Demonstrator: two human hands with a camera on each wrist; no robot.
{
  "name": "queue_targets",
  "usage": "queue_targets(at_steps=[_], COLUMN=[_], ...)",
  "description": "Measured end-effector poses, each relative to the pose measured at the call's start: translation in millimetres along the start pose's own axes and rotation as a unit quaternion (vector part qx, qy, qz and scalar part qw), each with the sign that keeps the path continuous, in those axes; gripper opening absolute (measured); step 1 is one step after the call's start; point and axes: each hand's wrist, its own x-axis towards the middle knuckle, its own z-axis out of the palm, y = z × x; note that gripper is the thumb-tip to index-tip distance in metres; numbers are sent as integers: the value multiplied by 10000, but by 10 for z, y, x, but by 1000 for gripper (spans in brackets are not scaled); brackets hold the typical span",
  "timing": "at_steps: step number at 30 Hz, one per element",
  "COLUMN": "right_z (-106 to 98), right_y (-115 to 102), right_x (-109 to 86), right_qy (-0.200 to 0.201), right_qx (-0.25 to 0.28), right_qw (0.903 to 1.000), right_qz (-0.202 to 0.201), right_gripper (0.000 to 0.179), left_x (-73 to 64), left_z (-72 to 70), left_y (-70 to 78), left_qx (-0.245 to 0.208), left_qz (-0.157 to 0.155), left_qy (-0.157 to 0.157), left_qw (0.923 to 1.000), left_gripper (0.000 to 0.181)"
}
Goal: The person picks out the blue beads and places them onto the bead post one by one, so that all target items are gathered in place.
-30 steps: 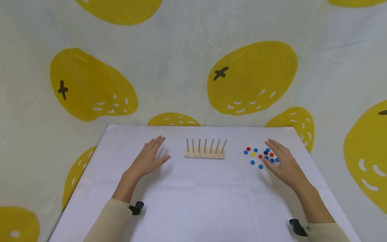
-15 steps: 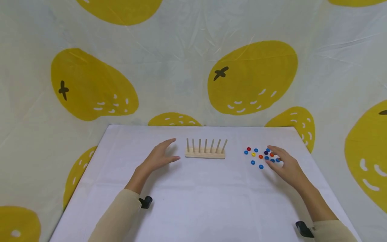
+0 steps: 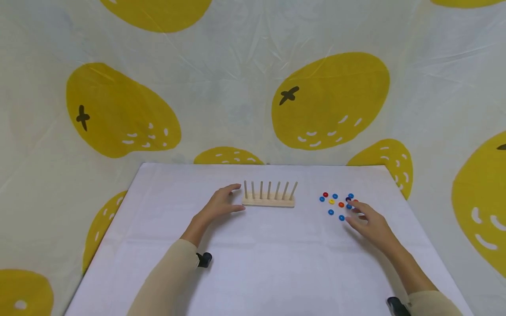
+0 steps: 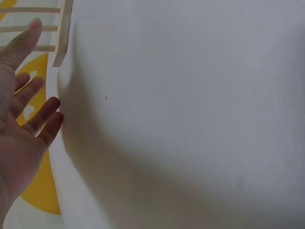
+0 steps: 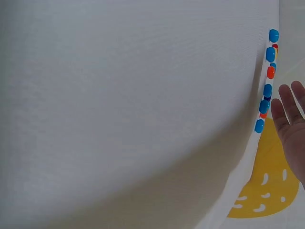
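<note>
A pale wooden rack [image 3: 268, 203] with a row of upright pegs stands at the middle of the table in the head view. My left hand [image 3: 218, 206] is at its left end, thumb and fingers spread apart with nothing between them. In the left wrist view the thumb overlaps the pegs of the rack [image 4: 64, 36]. To the right lie small ring beads: several blue [image 3: 330, 212], one yellow [image 3: 331, 202], some red and orange [image 3: 341, 204], and a dark one [image 3: 348, 199]. My right hand [image 3: 373, 227] hovers at their right side, fingers loosely bent, hiding some beads.
A white cloth [image 3: 269, 259] covers the table. Behind it hangs a pale curtain [image 3: 229, 96] printed with big yellow fruit. Each wrist carries a small black camera, such as the left camera [image 3: 204, 260].
My left hand has moved right to the rack's left end. My right hand has shifted slightly toward me and its fingers have bent a little more. Rack and visible beads stay put.
</note>
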Motion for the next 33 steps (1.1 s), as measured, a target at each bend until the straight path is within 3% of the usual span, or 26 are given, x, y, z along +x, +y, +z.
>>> queue_targets(at_steps=[10, 16, 24, 33], right_z=[51, 90, 119, 166], right_y=[51, 53, 32, 69], right_x=[-17, -7, 33, 120], right_qy=[22, 40, -39, -180], right_qx=[18, 69, -77, -165], right_qw=[9999, 9997, 10000, 9994], right_qz=[-118, -214, 6, 225], right_gripper=[66, 63, 57, 51], left_x=[126, 186, 214, 244], left_z=[125, 186, 209, 196], left_y=[9, -52, -35, -7], left_qx=[70, 345, 450, 482], left_qz=[-312, -216, -32, -143], left_qy=[152, 210, 79, 76], left_qw=[9994, 9990, 9990, 9987], left_gripper=[75, 71, 58, 56])
